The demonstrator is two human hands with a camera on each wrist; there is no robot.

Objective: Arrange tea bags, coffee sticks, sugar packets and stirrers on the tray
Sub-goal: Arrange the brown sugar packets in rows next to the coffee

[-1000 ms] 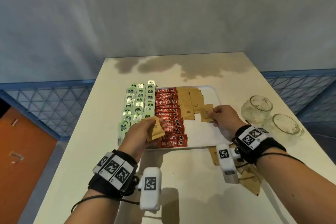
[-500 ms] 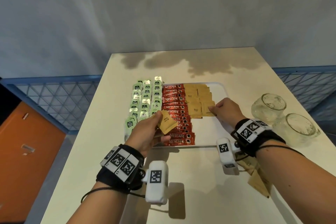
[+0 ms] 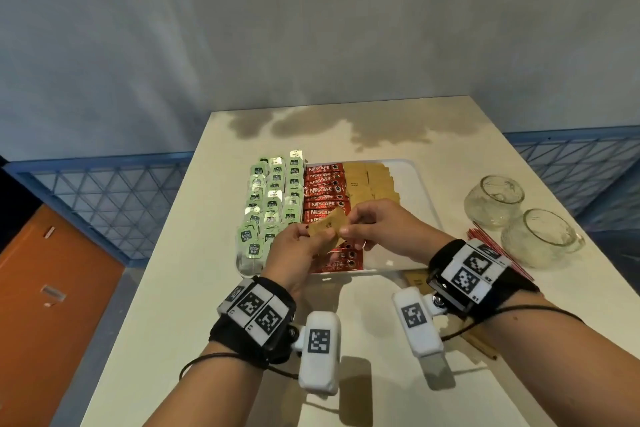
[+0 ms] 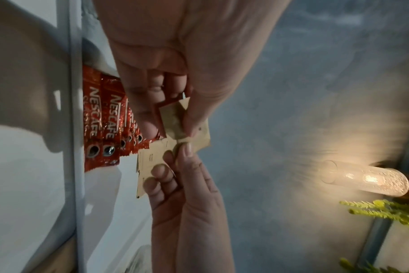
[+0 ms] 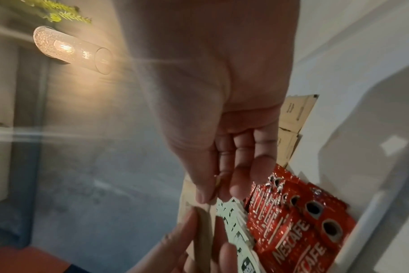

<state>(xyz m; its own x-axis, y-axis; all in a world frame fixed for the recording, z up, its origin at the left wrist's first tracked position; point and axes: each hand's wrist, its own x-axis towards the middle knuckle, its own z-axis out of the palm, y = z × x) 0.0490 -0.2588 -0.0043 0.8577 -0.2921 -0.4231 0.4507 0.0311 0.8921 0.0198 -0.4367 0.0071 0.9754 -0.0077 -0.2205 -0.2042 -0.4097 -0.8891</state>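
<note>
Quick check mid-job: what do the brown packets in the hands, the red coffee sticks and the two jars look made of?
Brown packets: matte kraft-like paper, no shine, creased edges. Red coffee sticks: glossy foil or plastic film, glinting under the lamp. Jars: clear textured glass, see-through with bright highlights. Tray: probably smooth white plastic.

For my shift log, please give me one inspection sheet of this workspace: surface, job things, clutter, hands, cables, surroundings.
Surface: cream table, dark stains at the far end.
Job's things: white tray holds green tea bags, red coffee sticks and brown sugar packets in rows; red stirrers lie on the table, off the tray.
Clutter: two glass jars at the right.
Hands: left hand and right hand both pinch a sugar packet above the tray.
Cables: black wrist cords.
Surroundings: grey wall, lit wall lamp.
</note>
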